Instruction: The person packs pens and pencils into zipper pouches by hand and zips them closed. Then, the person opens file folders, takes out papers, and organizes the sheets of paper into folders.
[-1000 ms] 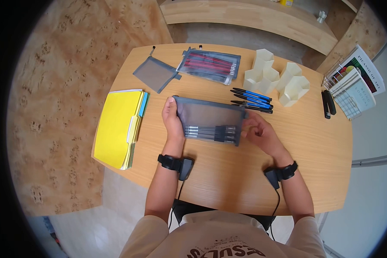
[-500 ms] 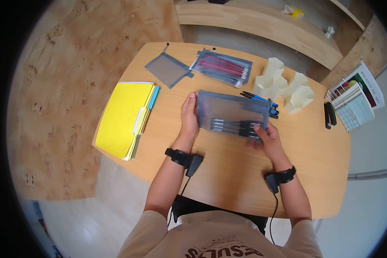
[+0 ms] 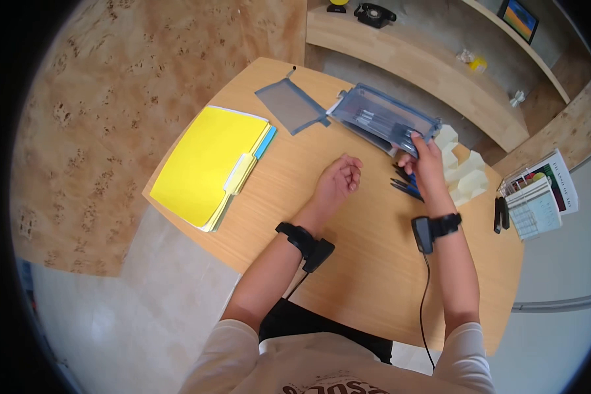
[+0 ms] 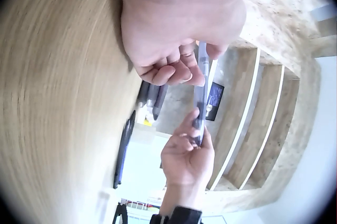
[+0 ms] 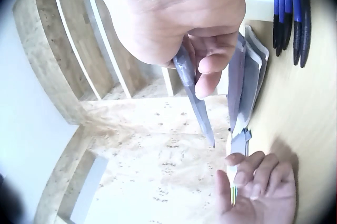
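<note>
My right hand (image 3: pixel 428 167) grips the right end of a grey mesh zip pouch (image 3: pixel 390 113), thumb on top, with several black pens inside. The pouch is held above the back of the table, over other pouches (image 3: pixel 376 140) that it mostly hides. Seen from the right wrist, the held pouch (image 5: pixel 199 105) is edge-on and apart from the stacked ones (image 5: pixel 245 77). My left hand (image 3: pixel 338 180) rests by the table's middle, fingers loosely curled and holding nothing. Blue and black pens (image 3: pixel 407 186) lie beneath my right wrist.
A flat mesh pouch (image 3: pixel 291 105) lies at the back left, beside a stack of yellow folders (image 3: pixel 206 167). Cream hexagonal holders (image 3: pixel 469 178) stand right of my right hand. Farther right are a black stapler (image 3: pixel 501 215) and a wire rack with booklets (image 3: pixel 538 210).
My left hand has let go of the pouch and dropped to the table. My right hand has carried the pouch toward the back, over the pouch with red pens. The head view has turned.
</note>
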The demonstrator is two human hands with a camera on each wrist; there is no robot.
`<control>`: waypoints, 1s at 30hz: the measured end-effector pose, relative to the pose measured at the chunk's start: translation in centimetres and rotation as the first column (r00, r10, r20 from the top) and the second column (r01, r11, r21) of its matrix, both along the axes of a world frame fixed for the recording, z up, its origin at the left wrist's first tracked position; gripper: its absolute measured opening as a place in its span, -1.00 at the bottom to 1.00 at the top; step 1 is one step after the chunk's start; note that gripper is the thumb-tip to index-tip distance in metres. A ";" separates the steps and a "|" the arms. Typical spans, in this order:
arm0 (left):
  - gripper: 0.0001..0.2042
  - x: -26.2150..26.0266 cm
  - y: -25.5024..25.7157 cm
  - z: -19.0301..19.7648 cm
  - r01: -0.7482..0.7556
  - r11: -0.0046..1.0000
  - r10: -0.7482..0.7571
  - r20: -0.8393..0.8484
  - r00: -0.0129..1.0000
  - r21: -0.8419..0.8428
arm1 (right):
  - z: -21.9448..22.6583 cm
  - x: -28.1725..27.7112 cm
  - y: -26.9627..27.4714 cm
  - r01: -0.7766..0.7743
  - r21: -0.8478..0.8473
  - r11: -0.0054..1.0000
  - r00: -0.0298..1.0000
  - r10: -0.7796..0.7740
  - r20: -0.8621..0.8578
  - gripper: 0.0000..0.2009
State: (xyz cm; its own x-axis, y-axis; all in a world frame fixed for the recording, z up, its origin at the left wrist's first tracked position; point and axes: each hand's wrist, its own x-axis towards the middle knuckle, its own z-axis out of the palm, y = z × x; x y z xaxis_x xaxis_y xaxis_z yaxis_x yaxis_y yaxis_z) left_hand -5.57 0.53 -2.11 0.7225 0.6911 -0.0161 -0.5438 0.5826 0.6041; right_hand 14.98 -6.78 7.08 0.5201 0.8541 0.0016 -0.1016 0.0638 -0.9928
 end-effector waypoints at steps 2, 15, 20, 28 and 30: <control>-0.65 0.3 0.5 -0.5 0.059 0.998 -0.060 0.027 0.998 0.018 | -1.2 1.5 3.2 -0.026 -0.028 0.999 0.996 0.023 -0.085 -0.71; -0.72 0.5 0.4 -0.7 0.096 0.995 -0.097 0.069 0.993 0.006 | -2.2 3.1 4.9 0.082 -0.222 0.972 0.992 -0.101 -0.075 -0.68; -0.73 0.4 0.2 -0.4 0.072 0.997 -0.071 0.055 0.996 -0.013 | -0.4 -0.7 2.4 0.222 -0.237 0.946 0.965 -0.178 0.194 -0.60; -0.74 0.6 1.0 -1.7 0.065 0.981 -0.041 0.134 0.990 -0.181 | 1.4 -7.4 9.8 -0.227 -0.405 0.886 0.785 0.412 0.462 -0.67; -0.71 0.2 1.9 -2.1 -0.035 0.961 0.129 0.334 0.934 -0.274 | 1.6 -9.5 12.6 -0.279 -0.425 0.861 0.761 0.469 0.448 -0.64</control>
